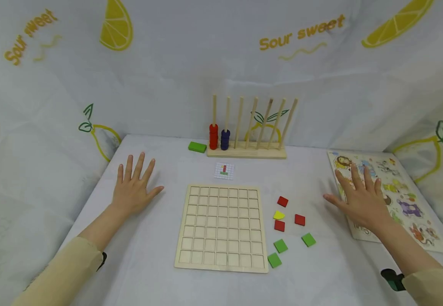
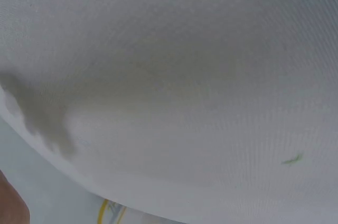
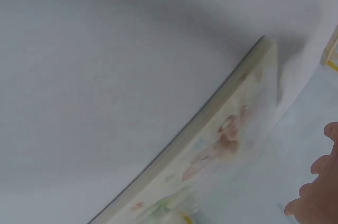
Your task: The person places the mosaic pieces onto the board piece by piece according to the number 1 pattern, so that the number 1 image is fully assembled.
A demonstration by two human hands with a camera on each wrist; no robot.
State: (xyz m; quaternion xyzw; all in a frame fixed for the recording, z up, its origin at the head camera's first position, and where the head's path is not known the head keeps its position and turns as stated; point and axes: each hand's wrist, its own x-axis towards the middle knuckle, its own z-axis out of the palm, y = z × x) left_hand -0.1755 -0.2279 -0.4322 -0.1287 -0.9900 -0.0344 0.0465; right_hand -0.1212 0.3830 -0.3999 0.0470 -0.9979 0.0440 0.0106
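My left hand (image 1: 132,191), fingers spread, is held at the left of the table with nothing in it. On the opposite side my right hand (image 1: 362,204) is also spread and bare, over the left edge of an animal picture board (image 1: 410,212). Between them lies a wooden grid board (image 1: 222,221) with vacant square cells. Right of it are three red tiles (image 1: 300,219), a yellow rounded piece (image 1: 279,215) and three green tiles (image 1: 280,245). A small pattern card (image 1: 224,171) lies behind the grid. Each wrist view catches only part of its hand at a lower corner.
A wooden peg rack (image 1: 246,154) stands at the back, with red beads (image 1: 213,137) and dark blue beads (image 1: 225,140) on its two leftmost pegs. Beside it sits a green block (image 1: 197,147). A lemon-print cloth (image 1: 167,93) hangs behind the table.
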